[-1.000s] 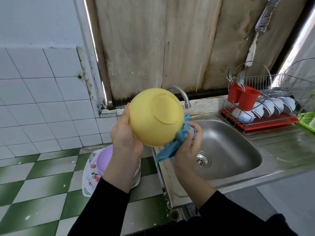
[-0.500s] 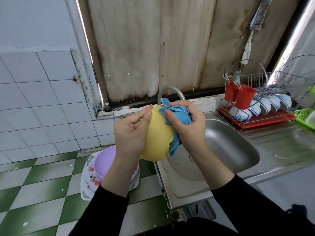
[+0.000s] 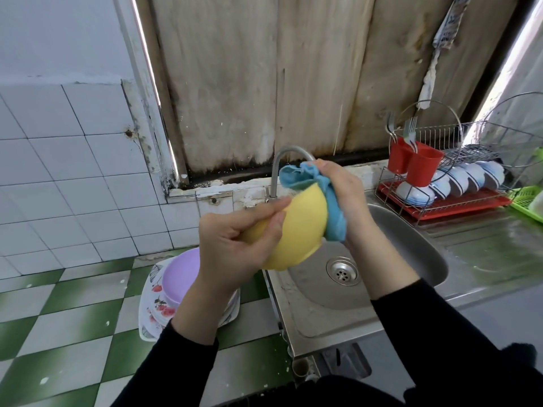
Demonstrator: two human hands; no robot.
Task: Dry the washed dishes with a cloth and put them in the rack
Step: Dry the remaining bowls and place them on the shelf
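Observation:
My left hand (image 3: 235, 245) grips a yellow bowl (image 3: 296, 227) by its left side, held tilted above the left edge of the steel sink (image 3: 411, 248). My right hand (image 3: 343, 195) holds a blue cloth (image 3: 311, 183) bunched against the bowl's upper right rim; a tail of the cloth hangs down the bowl's right side. The wire dish rack (image 3: 446, 201) with a red tray stands at the right, with several white-and-blue bowls (image 3: 452, 183) on edge in it.
A purple bowl (image 3: 179, 274) sits on a stack of flowered plates (image 3: 152, 306) on the green-and-white tiled counter at the left. The tap (image 3: 282, 160) rises just behind the cloth. Red cutlery cups (image 3: 417, 165) with forks hang on the rack. A green basket (image 3: 526, 198) is far right.
The bowl has turned from bottom-facing-me to side-on and dropped slightly. My right hand moved with the cloth from the bowl's lower right up to its upper rim.

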